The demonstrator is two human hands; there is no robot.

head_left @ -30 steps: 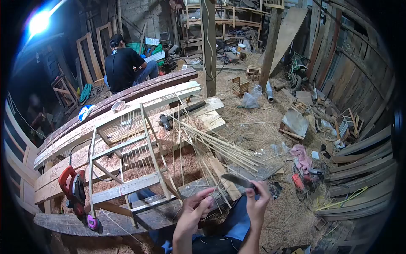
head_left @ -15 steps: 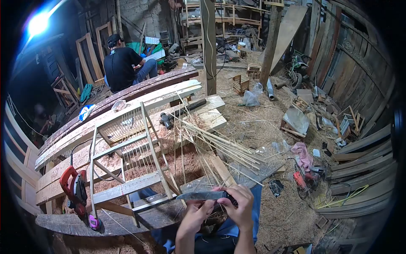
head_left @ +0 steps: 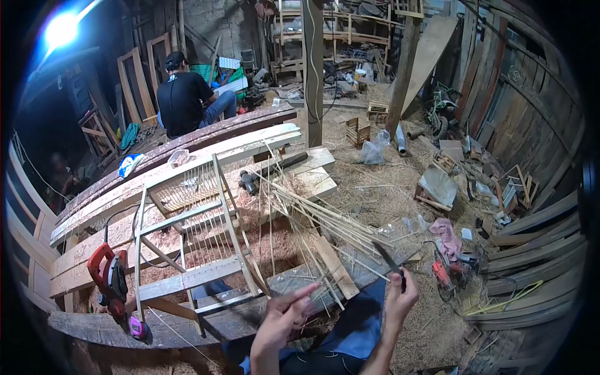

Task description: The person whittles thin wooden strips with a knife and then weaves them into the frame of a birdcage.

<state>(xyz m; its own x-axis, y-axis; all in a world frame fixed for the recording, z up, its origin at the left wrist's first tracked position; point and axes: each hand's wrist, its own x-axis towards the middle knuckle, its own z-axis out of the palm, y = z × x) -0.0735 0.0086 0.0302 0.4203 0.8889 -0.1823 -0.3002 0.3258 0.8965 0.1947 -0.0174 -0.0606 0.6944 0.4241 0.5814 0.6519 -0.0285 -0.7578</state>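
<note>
My right hand (head_left: pixel 400 301) is wrapped round the handle of a knife (head_left: pixel 387 256), whose dark blade points up and to the left, apart from the sticks. My left hand (head_left: pixel 284 322) is before my lap, its index finger stretched to the right and its other fingers curled in; whatever they may hold is too small or blurred to make out. Just beyond it, several thin wooden sticks (head_left: pixel 337 215) lie fanned over the bench beside a short flat board (head_left: pixel 336 267). To the left leans a wooden frame (head_left: pixel 190 278) with a row of thin slats.
A red power tool (head_left: pixel 109 281) and a pink tape measure (head_left: pixel 137 327) lie at the bench's left. Behind the frame is a hammer-like tool (head_left: pixel 250 181). A person in black (head_left: pixel 181 103) sits at the back. Another red tool (head_left: pixel 442 273) lies on the shaving-covered floor.
My hands have moved apart. The knife has swung from lying level over my left hand to upright at the right, and my left index finger now stretches out.
</note>
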